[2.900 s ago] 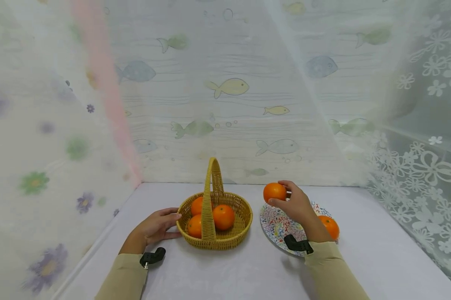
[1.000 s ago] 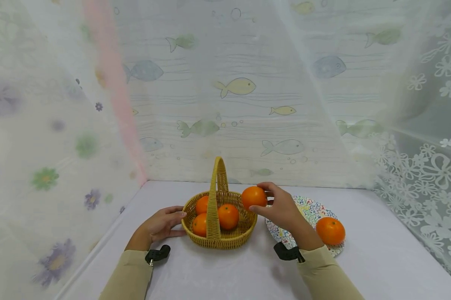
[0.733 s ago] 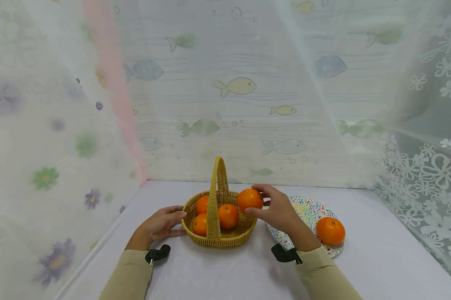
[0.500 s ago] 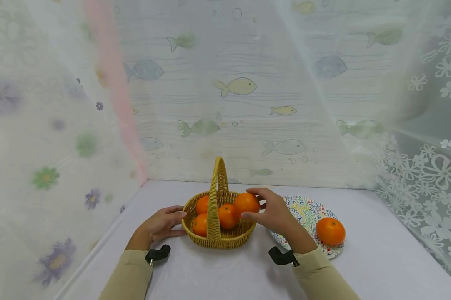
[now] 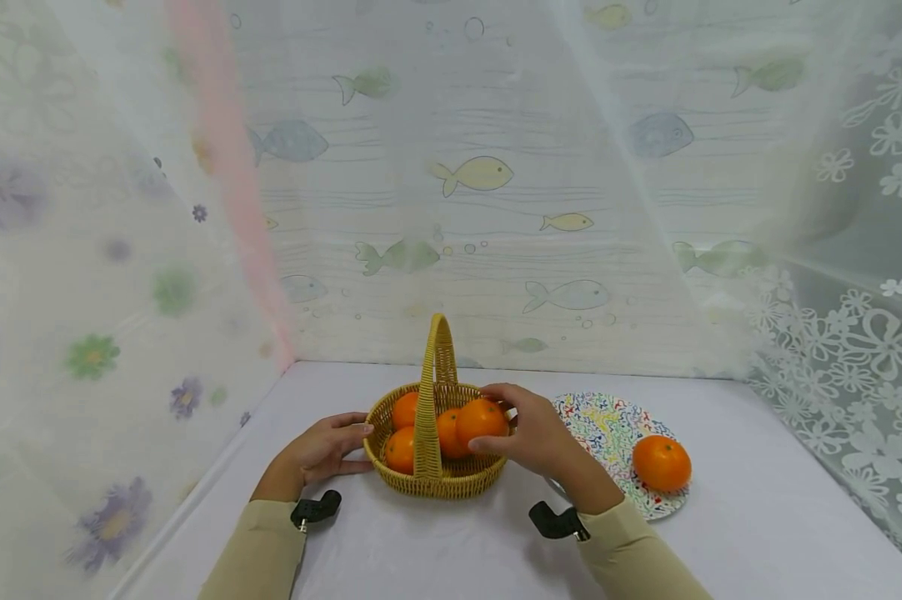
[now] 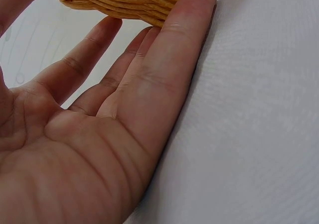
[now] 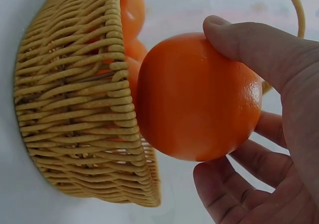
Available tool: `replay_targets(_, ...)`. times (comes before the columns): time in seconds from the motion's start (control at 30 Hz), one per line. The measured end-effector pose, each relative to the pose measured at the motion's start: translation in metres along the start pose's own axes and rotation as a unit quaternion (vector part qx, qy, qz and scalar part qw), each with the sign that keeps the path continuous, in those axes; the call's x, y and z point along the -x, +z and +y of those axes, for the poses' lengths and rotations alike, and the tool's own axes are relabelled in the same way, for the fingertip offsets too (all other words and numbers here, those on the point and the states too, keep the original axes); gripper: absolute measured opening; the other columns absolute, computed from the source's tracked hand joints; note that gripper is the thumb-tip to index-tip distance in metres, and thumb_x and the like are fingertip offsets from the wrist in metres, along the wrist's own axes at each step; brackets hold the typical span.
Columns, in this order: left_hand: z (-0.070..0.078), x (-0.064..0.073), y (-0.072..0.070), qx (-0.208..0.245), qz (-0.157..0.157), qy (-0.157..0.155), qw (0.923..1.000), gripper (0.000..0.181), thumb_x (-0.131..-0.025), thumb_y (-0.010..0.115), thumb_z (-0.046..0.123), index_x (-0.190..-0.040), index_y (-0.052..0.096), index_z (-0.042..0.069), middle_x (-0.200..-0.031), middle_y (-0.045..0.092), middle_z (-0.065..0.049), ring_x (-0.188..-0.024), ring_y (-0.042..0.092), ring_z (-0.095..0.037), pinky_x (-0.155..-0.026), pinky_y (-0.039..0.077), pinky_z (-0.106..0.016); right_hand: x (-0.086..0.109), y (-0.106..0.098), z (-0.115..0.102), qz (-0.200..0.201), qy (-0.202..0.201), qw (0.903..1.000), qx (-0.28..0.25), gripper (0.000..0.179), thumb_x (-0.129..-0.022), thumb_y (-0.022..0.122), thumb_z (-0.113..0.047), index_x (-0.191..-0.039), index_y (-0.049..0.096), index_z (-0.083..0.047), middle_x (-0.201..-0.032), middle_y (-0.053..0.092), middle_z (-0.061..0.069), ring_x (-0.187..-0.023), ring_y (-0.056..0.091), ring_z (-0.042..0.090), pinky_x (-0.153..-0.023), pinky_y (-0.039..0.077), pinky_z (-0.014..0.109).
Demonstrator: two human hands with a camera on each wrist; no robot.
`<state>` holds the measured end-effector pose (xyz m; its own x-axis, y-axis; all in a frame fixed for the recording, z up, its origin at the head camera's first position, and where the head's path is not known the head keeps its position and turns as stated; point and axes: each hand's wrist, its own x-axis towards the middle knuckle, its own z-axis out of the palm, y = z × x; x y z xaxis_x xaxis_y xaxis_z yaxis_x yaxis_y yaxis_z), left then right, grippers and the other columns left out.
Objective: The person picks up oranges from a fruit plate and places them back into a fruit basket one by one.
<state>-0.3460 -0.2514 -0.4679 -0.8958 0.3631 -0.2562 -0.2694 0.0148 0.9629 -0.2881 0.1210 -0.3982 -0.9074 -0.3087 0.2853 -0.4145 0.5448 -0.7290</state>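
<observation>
My right hand [image 5: 543, 442] holds an orange [image 5: 481, 425] between thumb and fingers, over the right side of a yellow wicker basket [image 5: 458, 485]. In the right wrist view that orange [image 7: 199, 99] is at the basket's rim [image 7: 130, 109], its glossy skin fully facing me. Behind it, in the basket, three more oranges lie around the handle, one of them [image 5: 400, 451] at the front left. At the basket's left side rests my left hand [image 5: 319, 454]. Its extended fingers [image 6: 164, 79] touch the wicker wall [image 6: 109, 2] in the left wrist view.
To the right lies a round plate [image 5: 597, 421] with a multicoloured pattern, bearing one orange [image 5: 661, 463]. A tall arched handle [image 5: 429, 367] rises over the basket. White cloth [image 5: 413, 550] covers the table, and printed curtains [image 5: 496, 225] hang behind and at both sides.
My right hand has carried the orange from above the plate leftwards and down into the basket's right side. My left hand has stayed at the basket's left side.
</observation>
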Motion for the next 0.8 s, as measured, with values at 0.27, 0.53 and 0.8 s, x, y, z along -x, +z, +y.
replay_targets(0.27, -0.003, -0.004, -0.001, -0.001, 0.005, 0.004, 1.0, 0.069, -0.101, 0.069, 0.026, -0.157, 0.035, 0.001, -0.155, 0.047, -0.016, -0.128, 0.06, -0.025, -0.099, 0.057, -0.055, 0.001, 0.0, -0.005, -0.018, 0.002, 0.9997, -0.014, 0.071, -0.078, 0.092, -0.039, -0.138, 0.064, -0.015, -0.13, 0.066, -0.005, -0.108, 0.063, 0.019, -0.092, 0.06, 0.038)
replay_targets(0.53, -0.005, -0.001, -0.001, 0.002, -0.005, 0.005, 1.0, 0.069, -0.102, 0.067, 0.025, -0.157, 0.033, 0.0, -0.155, 0.047, -0.017, -0.127, 0.061, -0.023, -0.1, 0.056, -0.055, -0.002, 0.005, -0.008, -0.042, -0.038, 0.9981, 0.026, 0.065, -0.078, 0.09, -0.046, -0.132, 0.067, -0.019, -0.125, 0.067, -0.007, -0.104, 0.062, 0.014, -0.087, 0.059, 0.033)
replay_targets(0.8, -0.004, -0.002, -0.002, -0.002, 0.003, 0.008, 1.0, 0.065, -0.102, 0.067, 0.024, -0.155, 0.037, 0.0, -0.151, 0.053, -0.014, -0.127, 0.061, -0.024, -0.099, 0.057, -0.055, -0.007, 0.01, -0.013, -0.06, -0.057, 0.9958, 0.039, 0.063, -0.078, 0.091, -0.041, -0.131, 0.067, -0.016, -0.126, 0.067, -0.004, -0.107, 0.062, 0.014, -0.09, 0.058, 0.034)
